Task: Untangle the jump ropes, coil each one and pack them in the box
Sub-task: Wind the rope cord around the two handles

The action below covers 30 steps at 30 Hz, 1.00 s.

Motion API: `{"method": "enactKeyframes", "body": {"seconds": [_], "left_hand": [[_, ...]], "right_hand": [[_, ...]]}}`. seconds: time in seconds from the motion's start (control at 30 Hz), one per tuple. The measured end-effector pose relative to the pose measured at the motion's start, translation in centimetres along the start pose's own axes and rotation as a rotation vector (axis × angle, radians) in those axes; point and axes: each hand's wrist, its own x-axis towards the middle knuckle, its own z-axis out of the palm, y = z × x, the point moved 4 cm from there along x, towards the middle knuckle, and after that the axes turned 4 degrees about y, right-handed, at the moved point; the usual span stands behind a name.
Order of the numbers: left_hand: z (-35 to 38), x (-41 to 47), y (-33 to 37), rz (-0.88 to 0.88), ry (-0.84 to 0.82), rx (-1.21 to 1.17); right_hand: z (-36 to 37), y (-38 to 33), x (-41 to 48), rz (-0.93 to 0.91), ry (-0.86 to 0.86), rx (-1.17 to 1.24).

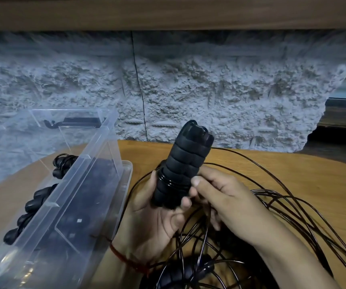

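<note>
The paired handles [185, 161] of one jump rope were found held upright above the table [282, 163], just right of the box [126, 171]. The left hand [155, 207] was curled round their lower end, thumb on the near side. The right hand [228, 197] was closed beside them, thumb and fingers apparently pinching the cord [173, 183], of which a few tight turns were noted round the handles' middle. The rest of the cord was seen lying in loose, crossing loops [293, 207] on the table, with a further handle [180, 274] among them at the near edge. Coiled ropes [36, 198] were observed already in the box. The handles were judged light, their ribbed foam soft and easy to grip anywhere along the ribs. The cord was judged thin, glossy and springy, likely to slip and unwind if tension were released. It was considered best taken close to the last turn and kept taut. The loops were judged prone to snagging one another, so a slow feed was advised.
</note>
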Motion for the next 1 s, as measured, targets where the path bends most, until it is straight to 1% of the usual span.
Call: {"method": "enactKeyframes", "body": {"seconds": [0.17, 0.23, 0.33, 0.43, 0.53, 0.6, 0.67, 0.77, 0.9, 1.0], "left_hand": [[1.5, 0.6, -0.6, 0.169, 0.046, 0.139], [1.4, 0.6, -0.5, 0.241, 0.060, 0.133], [0.5, 0.9, -0.1, 0.385, 0.171, 0.183], [1.0, 0.9, 0.0, 0.525, 0.250, 0.298], [1.3, 0.5, -0.3, 0.636, 0.288, 0.369], [1.3, 0.4, -0.1, 0.722, 0.325, 0.441], [1.4, 0.1, 0.2, 0.829, 0.400, 0.543], [2.1, -0.4, 0.7, 0.975, 0.501, 0.702], [2.5, -1.0, 0.4, 1.116, 0.498, 0.904], [3.2, -1.8, 0.4, 1.262, 0.498, 1.163]], "right_hand": [[-1.1, 0.5, 0.3, 0.172, -0.069, 0.334], [-1.0, 0.4, 0.2, 0.221, -0.077, 0.408], [-0.6, 0.3, 0.0, 0.291, -0.048, 0.477], [-0.6, 0.3, 0.1, 0.369, -0.001, 0.490], [-0.7, -0.3, 0.1, 0.421, 0.023, 0.458], [-0.8, -0.8, -0.1, 0.416, -0.028, 0.398], [-0.7, -1.0, -0.5, 0.403, -0.098, 0.387], [-0.8, -1.0, -0.8, 0.415, -0.064, 0.472], [-0.7, -1.6, -0.6, 0.371, -0.045, 0.416], [-0.6, -2.2, -0.4, 0.336, 0.000, 0.359]]}}
